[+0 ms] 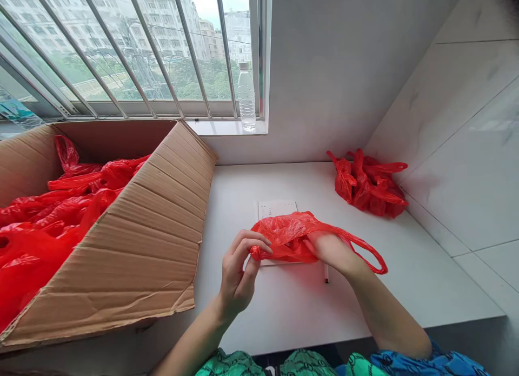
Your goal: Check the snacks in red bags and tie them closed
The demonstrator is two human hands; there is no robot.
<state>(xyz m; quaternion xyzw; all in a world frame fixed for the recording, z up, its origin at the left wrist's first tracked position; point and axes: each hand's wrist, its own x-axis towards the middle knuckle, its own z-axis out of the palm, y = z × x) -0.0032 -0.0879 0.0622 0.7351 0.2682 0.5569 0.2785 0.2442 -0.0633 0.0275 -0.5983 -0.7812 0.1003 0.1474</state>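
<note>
The red bag (290, 232) is thin, glossy plastic film, crumpled into soft creases and half see-through where it lies one layer thick. It hangs between both hands just above the middle of a smooth white table (284, 311).

The left hand (237, 273) is at the bag's nine o'clock end. Its fingers are curled in, and the thumb and fingertips pinch a small, tightly bunched knob of film. The right hand (334, 251) is at the bag's four o'clock. It has hold of the bag's body, with the thumb lying on the film. The fingers are buried in the folds, so how far they are curled cannot be told. A narrow handle loop (375, 259) droops in a flat oval at three o'clock of that wrist. Whether the wrist passes through it cannot be told.

Under the bag a white sheet of paper (278, 208) lies flat, its top edge showing at the bag's twelve o'clock. A slim pen (326, 274) lies on the table at six o'clock of the right hand, just beside it.

At nine o'clock of the hands is a large corrugated cardboard box (154, 230), ribbed and brown, with its near flap splayed outward. It holds a heap of the same red film bags (44, 224). At two o'clock, well apart from the hands, a smaller pile of red bags (371, 184) lies wadded in the table's corner against pale, polished wall tiles (466, 149). At twelve o'clock a clear ridged plastic bottle (246, 97) stands upright on the white window sill (227, 128).
</note>
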